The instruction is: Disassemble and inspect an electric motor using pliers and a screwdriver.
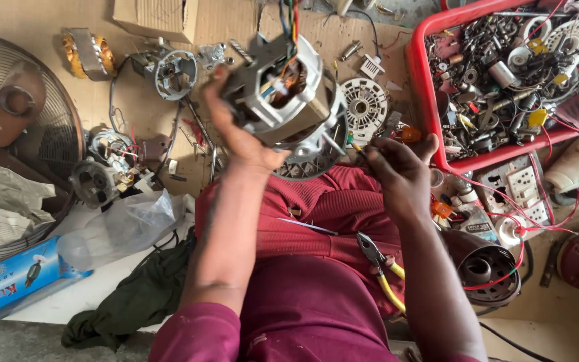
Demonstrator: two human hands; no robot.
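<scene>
I am holding the motor (283, 94) in my left hand (239, 137), right hand (397, 171) pinching a screwdriver (356, 149); a slip could nick the windings.

A repair workshop: red parts tray (430, 100), dismantled motors (95, 181), fan grille (48, 87).
</scene>
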